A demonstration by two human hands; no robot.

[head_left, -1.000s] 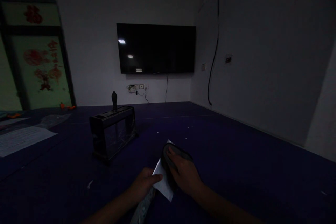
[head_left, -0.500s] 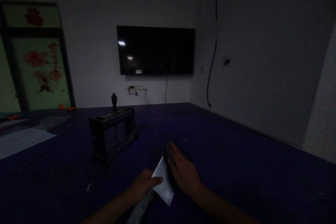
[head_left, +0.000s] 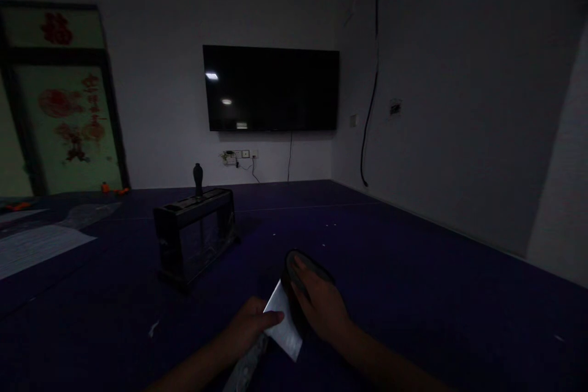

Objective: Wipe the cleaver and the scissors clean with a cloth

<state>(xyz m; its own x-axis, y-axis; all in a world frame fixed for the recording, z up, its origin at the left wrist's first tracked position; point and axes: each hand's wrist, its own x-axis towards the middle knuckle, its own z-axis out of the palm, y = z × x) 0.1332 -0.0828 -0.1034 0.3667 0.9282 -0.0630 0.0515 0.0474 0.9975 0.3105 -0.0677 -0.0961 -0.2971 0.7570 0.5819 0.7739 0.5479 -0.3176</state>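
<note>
Low in the middle, my left hand (head_left: pixel 250 324) pinches a shiny white piece (head_left: pixel 283 335), like a stiff sheet or film, between thumb and fingers. Its upper edge touches a dark rounded object with a grey face (head_left: pixel 294 260), whose kind I cannot make out in the dim light. My right hand (head_left: pixel 321 306) grips that object, with fingers lying over its grey face. Beneath my left hand hangs a crumpled clear plastic strip (head_left: pixel 245 370). A black frame-like stand (head_left: pixel 195 211) with see-through panels is ahead on the left, with a dark vase-shaped piece (head_left: pixel 198 179) on top.
The blue floor (head_left: pixel 367 282) has small white scraps on it. Printed sheets (head_left: pixel 41 248) and clear plastic (head_left: pixel 87 214) lie at the left, near orange items (head_left: pixel 114 190). A television (head_left: pixel 273 89) hangs on the far wall; a cable (head_left: pixel 370 110) runs down near the corner.
The dark rounded object and my right hand have shifted slightly left and down. My left hand keeps its pinch on the white piece. The view has turned very slightly.
</note>
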